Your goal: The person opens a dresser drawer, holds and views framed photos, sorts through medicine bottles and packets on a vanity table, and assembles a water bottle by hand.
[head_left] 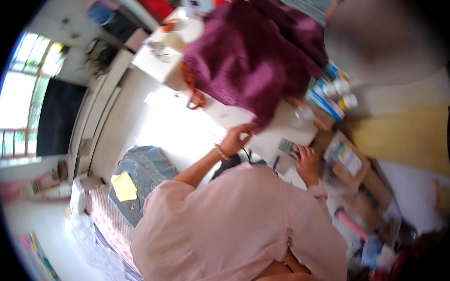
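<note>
The maroon cloth, textured and bunched, is spread over the white table. My left hand, with a beaded bracelet on the wrist, is closed at the cloth's near corner, thumb and finger forming a ring. The fingertips appear to pinch that corner, though blur softens the contact. Lower right, my right hand rests by the table's near edge, fingers spread and touching a small greenish flat piece. What that piece is, I cannot make out. A clear cup-like container stands beyond it.
Right of the cloth are boxes and white bottles. An orange strap hangs over the table's left edge. Cardboard and bags lie to my right. At left is a plastic-covered seat with a yellow cloth.
</note>
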`<move>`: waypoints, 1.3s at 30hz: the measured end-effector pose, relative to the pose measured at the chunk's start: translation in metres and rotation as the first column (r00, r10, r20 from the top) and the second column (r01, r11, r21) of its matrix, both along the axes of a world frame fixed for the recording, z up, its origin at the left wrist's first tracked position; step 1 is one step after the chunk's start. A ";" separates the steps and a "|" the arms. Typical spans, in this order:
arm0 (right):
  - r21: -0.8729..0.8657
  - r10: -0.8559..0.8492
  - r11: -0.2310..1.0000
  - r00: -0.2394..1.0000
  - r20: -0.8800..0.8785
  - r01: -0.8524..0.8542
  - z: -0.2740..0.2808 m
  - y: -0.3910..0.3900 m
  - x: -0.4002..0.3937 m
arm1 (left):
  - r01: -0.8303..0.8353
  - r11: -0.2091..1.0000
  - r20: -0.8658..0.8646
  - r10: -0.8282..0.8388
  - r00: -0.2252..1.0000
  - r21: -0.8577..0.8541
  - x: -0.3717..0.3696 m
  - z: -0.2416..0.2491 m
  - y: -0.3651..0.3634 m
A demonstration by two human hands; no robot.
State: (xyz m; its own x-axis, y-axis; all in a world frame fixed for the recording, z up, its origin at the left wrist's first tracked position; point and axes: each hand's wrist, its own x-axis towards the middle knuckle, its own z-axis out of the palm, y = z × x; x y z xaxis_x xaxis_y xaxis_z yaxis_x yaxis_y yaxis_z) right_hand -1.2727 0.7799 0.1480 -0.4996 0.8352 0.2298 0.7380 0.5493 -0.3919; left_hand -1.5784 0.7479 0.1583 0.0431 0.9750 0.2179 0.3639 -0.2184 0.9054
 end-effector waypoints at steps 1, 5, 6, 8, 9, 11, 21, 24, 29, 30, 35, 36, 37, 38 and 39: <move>-0.028 -0.011 1.000 1.000 -0.002 0.011 -0.008 0.002 -0.006 | 0.014 1.000 -0.004 -0.014 1.000 -0.007 0.002 0.019 -0.002; 0.054 -0.053 0.998 0.973 0.223 0.042 -0.023 0.018 -0.022 | 0.018 1.000 -0.053 -0.017 0.998 0.021 0.008 0.024 -0.003; 0.062 -0.043 0.998 0.974 0.222 0.030 -0.022 0.018 -0.029 | 0.012 1.000 -0.026 -0.012 1.000 0.010 0.004 0.023 -0.006; 0.021 -0.197 0.980 0.943 0.267 0.199 -0.020 0.017 -0.043 | 0.009 1.000 -0.034 -0.010 0.999 -0.012 -0.005 0.023 -0.014; 0.026 -0.196 0.980 0.943 0.267 0.197 -0.021 0.016 -0.047 | 0.019 0.999 -0.038 -0.021 0.999 -0.043 -0.010 0.024 -0.019; 0.012 -0.255 0.966 0.946 0.200 0.258 -0.023 0.012 -0.055 | 0.022 0.999 -0.038 -0.023 0.999 -0.042 -0.021 0.023 -0.026; 0.228 -0.396 0.907 0.903 0.167 0.355 -0.005 -0.050 -0.116 | -0.043 0.997 0.014 0.042 0.999 0.059 -0.158 -0.001 -0.084; 0.188 -0.343 0.925 0.939 0.039 0.330 0.007 -0.063 -0.193 | -0.074 0.996 0.033 0.072 0.997 0.047 -0.230 -0.015 -0.113; 0.146 -0.060 0.987 0.998 -0.010 0.061 0.004 -0.081 -0.338 | -0.320 0.945 0.055 0.316 0.947 0.072 -0.340 -0.017 -0.168; 0.156 -0.003 0.988 1.000 -0.018 0.006 0.006 -0.081 -0.363 | -0.367 0.929 0.056 0.364 0.930 0.054 -0.359 -0.013 -0.178; 0.157 0.166 0.977 0.978 -0.126 -0.146 0.026 -0.064 -0.450 | -0.479 0.877 0.029 0.478 0.878 0.046 -0.415 -0.023 -0.199; 0.137 0.176 0.978 0.978 -0.114 -0.160 0.022 -0.060 -0.458 | -0.456 0.888 0.033 0.455 0.890 0.050 -0.419 -0.022 -0.194; 0.115 0.189 0.978 0.977 -0.103 -0.177 0.019 -0.055 -0.467 | -0.449 0.892 0.028 0.448 0.893 0.049 -0.423 -0.021 -0.190; 0.115 0.171 0.981 0.980 -0.104 -0.159 0.016 -0.052 -0.473 | -0.446 0.894 0.021 0.445 0.895 0.046 -0.428 -0.019 -0.185; 0.102 0.201 0.977 0.973 -0.116 -0.190 0.015 -0.049 -0.481 | -0.433 0.900 0.017 0.433 0.901 0.044 -0.433 -0.014 -0.177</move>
